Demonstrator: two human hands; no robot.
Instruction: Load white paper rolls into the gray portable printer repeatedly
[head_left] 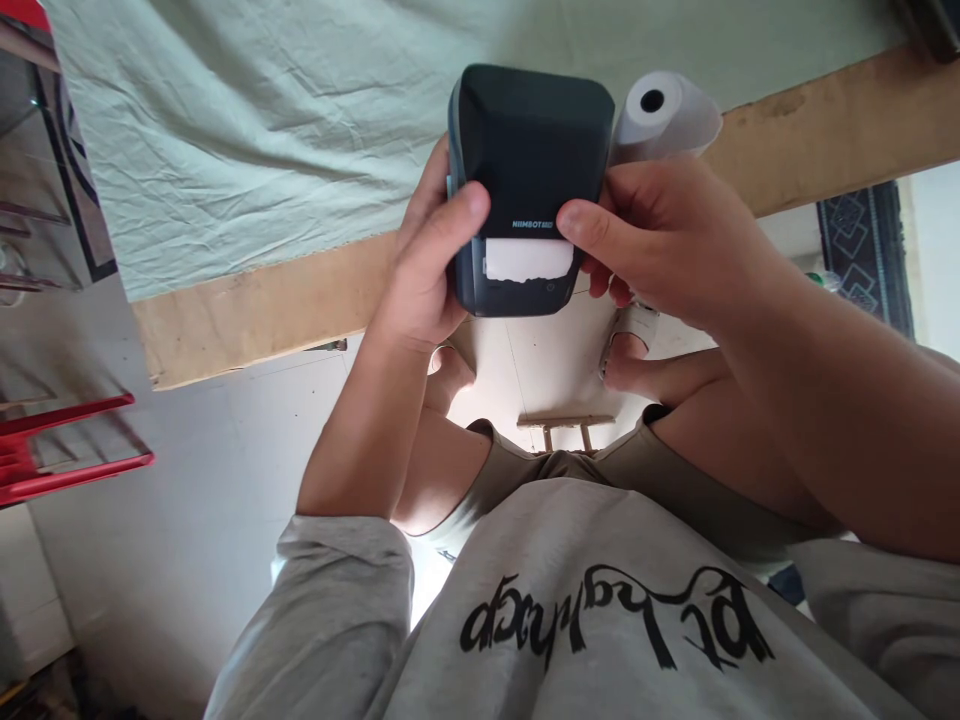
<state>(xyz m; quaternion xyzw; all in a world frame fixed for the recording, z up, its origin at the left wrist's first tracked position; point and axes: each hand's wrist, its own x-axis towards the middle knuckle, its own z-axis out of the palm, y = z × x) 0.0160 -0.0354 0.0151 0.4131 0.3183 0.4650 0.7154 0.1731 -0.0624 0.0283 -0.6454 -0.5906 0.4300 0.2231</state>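
Note:
A dark label printer (532, 150) marked NIIMBOT is held up in both hands over the table's front edge. White paper (529, 259) with a torn, ragged edge sticks out of its slot. My left hand (435, 240) wraps around the printer's left side, thumb on the front corner. My right hand (660, 230) grips the lower right side, its thumb on the cover beside the lettering and its fingers partly hidden beneath. Just right of the printer, a white paper roll (666, 112) with a dark core lies on the table, its loose end curling out.
A pale green cloth (262, 130) covers the table, whose bare wooden edge (270, 325) runs across in front of me. Red plastic furniture (75, 450) stands on the floor at left. A dark object (934, 25) sits at the top right corner. A patterned mat (862, 250) lies at right.

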